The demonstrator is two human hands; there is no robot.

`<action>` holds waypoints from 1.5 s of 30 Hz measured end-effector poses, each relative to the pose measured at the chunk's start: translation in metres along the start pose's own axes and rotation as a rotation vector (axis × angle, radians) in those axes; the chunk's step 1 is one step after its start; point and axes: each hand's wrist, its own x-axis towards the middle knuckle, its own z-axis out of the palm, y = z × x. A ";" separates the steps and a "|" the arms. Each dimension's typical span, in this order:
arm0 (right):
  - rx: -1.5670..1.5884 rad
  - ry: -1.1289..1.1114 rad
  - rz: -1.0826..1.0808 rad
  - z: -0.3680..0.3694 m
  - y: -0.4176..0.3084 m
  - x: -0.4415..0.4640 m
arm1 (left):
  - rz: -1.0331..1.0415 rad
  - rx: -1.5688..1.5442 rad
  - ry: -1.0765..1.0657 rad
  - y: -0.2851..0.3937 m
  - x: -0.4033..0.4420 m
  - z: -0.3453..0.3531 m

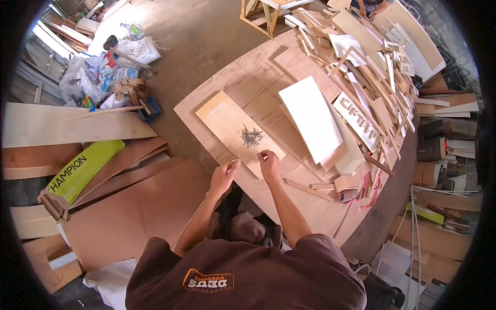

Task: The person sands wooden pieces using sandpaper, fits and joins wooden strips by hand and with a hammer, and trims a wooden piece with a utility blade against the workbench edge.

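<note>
A small heap of dark nails or screws [251, 136] lies on a light wooden board [219, 114], which rests on a large plywood table [196, 103]. My right hand [269, 164] is over the board's near end, just below the heap, its fingertips pinched together. Beside it, at the near edge of the table, my left hand [225, 174] is closed with thumb and forefinger together; a pale bit shows at the fingertips. What either hand holds is too small to make out.
White panels [310, 119] are stacked right of the board, beside a heap of wood offcuts [369, 77]. Another person's hands [368, 11] show at the far top right. Plastic bags [111, 72] lie on the floor at left, and brown sheets [134, 212] stand near my left side.
</note>
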 end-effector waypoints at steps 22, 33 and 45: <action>0.403 -0.053 0.038 -0.100 -0.078 -0.054 | 0.157 -0.049 -0.492 0.081 0.020 -0.013; 0.502 0.030 -0.097 -0.193 -0.059 -0.100 | 0.258 0.066 -0.846 0.144 -0.005 0.045; 0.726 0.276 0.133 -0.274 0.076 -0.177 | 0.759 0.170 -0.557 0.173 -0.100 0.188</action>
